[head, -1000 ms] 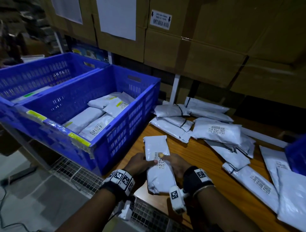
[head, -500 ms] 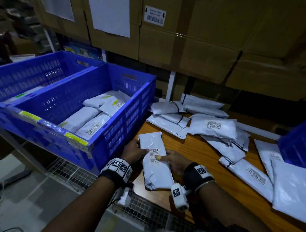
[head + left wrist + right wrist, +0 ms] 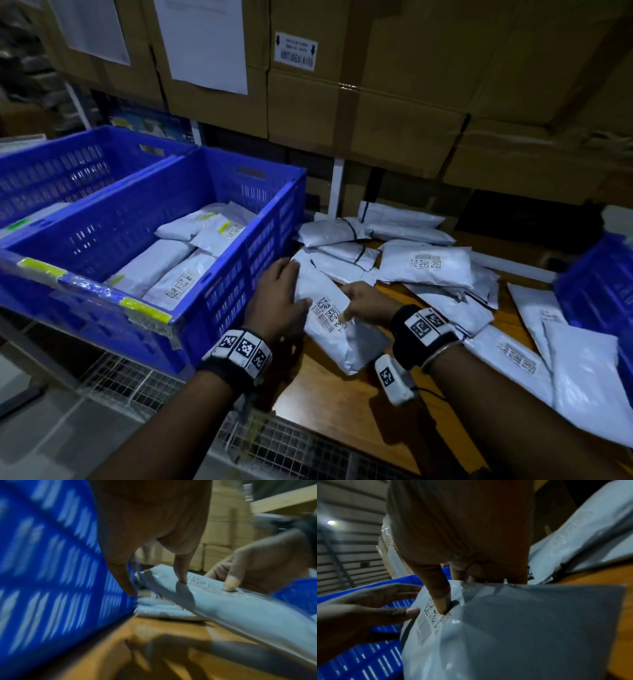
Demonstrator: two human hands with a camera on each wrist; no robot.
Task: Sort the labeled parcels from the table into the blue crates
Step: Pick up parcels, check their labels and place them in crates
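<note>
**Both hands on one white parcel, right next to the crate**

The head cam gives the big picture: a white parcel [image 3: 337, 318] sits over the near-left part of the wooden table [image 3: 346, 404], just beside the nearer blue crate [image 3: 219, 274]. The left hand [image 3: 279, 301] lies along its left edge with the fingers fairly straight and the thumb on top near the barcode label [image 3: 329, 312]. The right hand [image 3: 368, 303] holds the right edge, thumb tip on the label.

The wrist cams add stuff you can't get from above. The left wrist view shows the parcel is actually tilted, its far end raised off the table, and the left fingertips [image 3: 130, 591] reach down past that end while the thumb presses on top. The right wrist view shows the right thumb digging into the plastic beside the label with the other fingers tucked behind the parcel's edge, so that one is a proper pinch.

Only the head cam shows the rest: several parcels already lying inside the nearer crate, a second blue crate [image 3: 68, 171] behind it, a loose pile of white parcels [image 3: 424, 263] spread across the table to the right, and cardboard boxes [image 3: 376, 102] stacked behind.
</note>
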